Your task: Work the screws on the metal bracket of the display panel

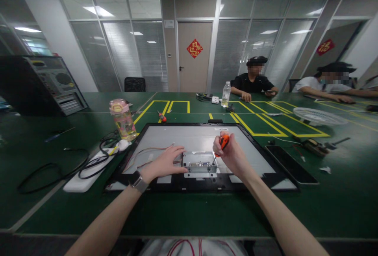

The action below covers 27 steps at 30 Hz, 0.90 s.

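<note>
While a black computer case (63,84) stands at the far left of the green table (189,216), a white power strip (85,173) lies nearer, with a black cable (102,149) looped over it. Just beyond the strip stands a pink-lidded bottle (122,120) holding yellowish liquid.

In the middle, a flat display panel (183,138) lies with its silvery back up inside a black frame. Thin wires (147,149) run across its left half toward the left hand (165,163). That hand, wearing a watch (138,181), is spread wide, thumb and fingers apart, its tips at the left side of a metal box (199,166) at the panel's near middle. The right hand (230,153) is closed around an orange-and-black screwdriver (224,141), held tilted, its shaft reaching down to the right part of the box; whether the tip sits in a screw is too small to tell.

Right of the panel lies a dark, flat slab (291,164). Farther right is a white oval object (319,116), and at the far side a person in black (254,82) sits at the table.
</note>
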{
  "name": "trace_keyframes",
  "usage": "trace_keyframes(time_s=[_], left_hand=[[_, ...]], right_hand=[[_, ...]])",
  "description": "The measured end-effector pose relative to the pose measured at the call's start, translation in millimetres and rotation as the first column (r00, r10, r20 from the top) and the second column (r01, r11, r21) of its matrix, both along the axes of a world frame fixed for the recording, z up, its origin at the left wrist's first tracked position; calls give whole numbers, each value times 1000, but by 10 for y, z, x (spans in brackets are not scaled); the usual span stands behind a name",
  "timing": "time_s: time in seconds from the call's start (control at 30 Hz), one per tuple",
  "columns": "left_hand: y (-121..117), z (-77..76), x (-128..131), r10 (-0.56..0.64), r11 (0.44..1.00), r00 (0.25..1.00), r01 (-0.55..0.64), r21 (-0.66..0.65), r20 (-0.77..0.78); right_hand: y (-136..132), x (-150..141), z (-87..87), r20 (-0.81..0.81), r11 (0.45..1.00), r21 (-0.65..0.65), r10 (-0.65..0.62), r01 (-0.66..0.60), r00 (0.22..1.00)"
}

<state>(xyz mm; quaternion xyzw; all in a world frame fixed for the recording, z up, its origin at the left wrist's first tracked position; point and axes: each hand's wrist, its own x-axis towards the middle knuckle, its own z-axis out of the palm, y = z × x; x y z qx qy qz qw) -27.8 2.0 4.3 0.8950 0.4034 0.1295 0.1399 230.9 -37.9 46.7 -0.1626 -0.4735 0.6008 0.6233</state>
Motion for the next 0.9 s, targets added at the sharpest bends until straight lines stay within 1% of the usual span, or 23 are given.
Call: trace_keyframes(time_s=[0.17,0.3,0.4,0.53,0.7,0.9], left_hand=[[-22,27,11,10,1000,1000,-10,-4,-1],[-26,32,16,14,1000,1000,-14,-3,-5],[-5,5,6,1,1000,1000,-1,6,4],[14,-20,-8,-5,1000,1000,4,10,6],[1,-12,-7,-4,1000,1000,4,18,12],[-5,-7,-2,-4,1000,1000,3,25,15]], right_hand=[[9,15,-9,-18,999,-51,3,-4,1000],[5,22,-11,11,998,-69,6,-5,1000],[-19,7,0,39,998,-64,12,-10,999],[-50,-19,22,-1,999,-31,21,-21,1000],[-33,-8,17,-36,998,-40,47,-48,998],[12,17,15,-21,996,-92,2,-4,1000]])
